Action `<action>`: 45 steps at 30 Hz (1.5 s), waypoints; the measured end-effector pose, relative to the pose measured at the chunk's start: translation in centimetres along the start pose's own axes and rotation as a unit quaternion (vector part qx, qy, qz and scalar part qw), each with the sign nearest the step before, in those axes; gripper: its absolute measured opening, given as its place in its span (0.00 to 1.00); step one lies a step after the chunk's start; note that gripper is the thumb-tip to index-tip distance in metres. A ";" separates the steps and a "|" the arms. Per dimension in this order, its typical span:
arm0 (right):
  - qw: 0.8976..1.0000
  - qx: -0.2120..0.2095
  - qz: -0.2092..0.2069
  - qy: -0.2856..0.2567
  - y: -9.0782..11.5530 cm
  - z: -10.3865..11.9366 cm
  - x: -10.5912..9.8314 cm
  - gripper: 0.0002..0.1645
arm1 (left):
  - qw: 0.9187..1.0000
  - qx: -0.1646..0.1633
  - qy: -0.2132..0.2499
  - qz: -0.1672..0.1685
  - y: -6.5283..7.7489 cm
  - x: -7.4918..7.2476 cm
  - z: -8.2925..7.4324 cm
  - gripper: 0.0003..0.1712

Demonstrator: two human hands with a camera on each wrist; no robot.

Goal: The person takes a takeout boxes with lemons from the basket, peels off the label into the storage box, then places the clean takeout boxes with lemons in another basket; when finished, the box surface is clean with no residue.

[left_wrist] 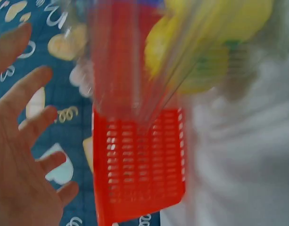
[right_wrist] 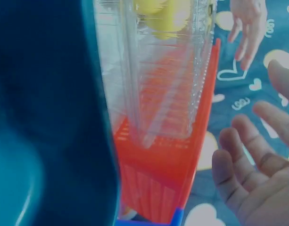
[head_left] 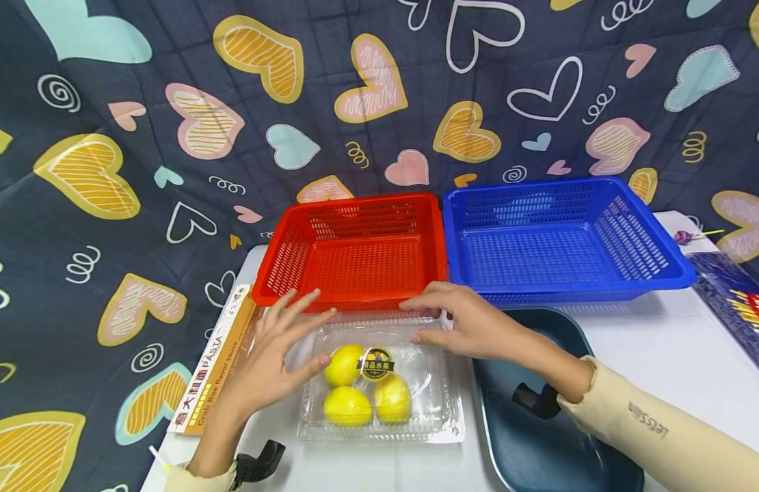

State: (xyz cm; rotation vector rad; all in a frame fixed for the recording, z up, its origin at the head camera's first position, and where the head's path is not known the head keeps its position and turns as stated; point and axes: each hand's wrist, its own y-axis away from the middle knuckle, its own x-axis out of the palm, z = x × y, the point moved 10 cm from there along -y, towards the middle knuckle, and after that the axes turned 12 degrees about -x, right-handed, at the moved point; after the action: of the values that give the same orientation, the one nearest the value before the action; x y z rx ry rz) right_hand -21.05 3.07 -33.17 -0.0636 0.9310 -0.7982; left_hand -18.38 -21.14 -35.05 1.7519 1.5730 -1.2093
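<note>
A clear plastic clamshell box (head_left: 416,427) with a label on its lid sits on the white table, its lid down. Inside it lie three yellow lemons (head_left: 347,406). My left hand (head_left: 270,355) hovers by the box's left side, fingers spread and nothing held. Over the box's far right corner hovers my right hand (head_left: 459,321), its fingers loosely bent and likewise bare. In the left wrist view the spread left fingers (left_wrist: 33,129) stand apart from the box wall. The right wrist view shows the right fingers (right_wrist: 250,146) beside the box, also apart from it.
Behind the box stand a red basket (head_left: 367,263) and a blue basket (head_left: 533,253), side by side. A dark teal tray (head_left: 539,437) lies right of the box, under my right forearm. On the left is a pasta box (head_left: 216,362); a dark printed packet (head_left: 733,301) lies far right.
</note>
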 end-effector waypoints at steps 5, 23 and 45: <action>0.998 -0.023 0.055 0.005 -1.3 0.7 2.0 0.26 | 0.998 0.027 0.003 0.057 0.8 2.2 -1.1 0.35; 0.989 -0.032 0.143 0.016 -3.5 1.1 7.2 0.24 | 0.994 0.021 0.037 0.102 1.3 4.1 -0.4 0.34; 0.992 -0.055 0.113 -0.023 -3.7 1.4 7.2 0.14 | 0.991 0.023 0.076 0.105 1.4 4.4 0.1 0.34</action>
State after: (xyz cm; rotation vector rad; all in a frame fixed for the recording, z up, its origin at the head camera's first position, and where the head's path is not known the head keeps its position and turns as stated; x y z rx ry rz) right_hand -19.75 -4.52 -35.90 -0.0705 0.9186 -0.5337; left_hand -17.31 -19.22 -39.09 2.0231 1.4092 -1.0400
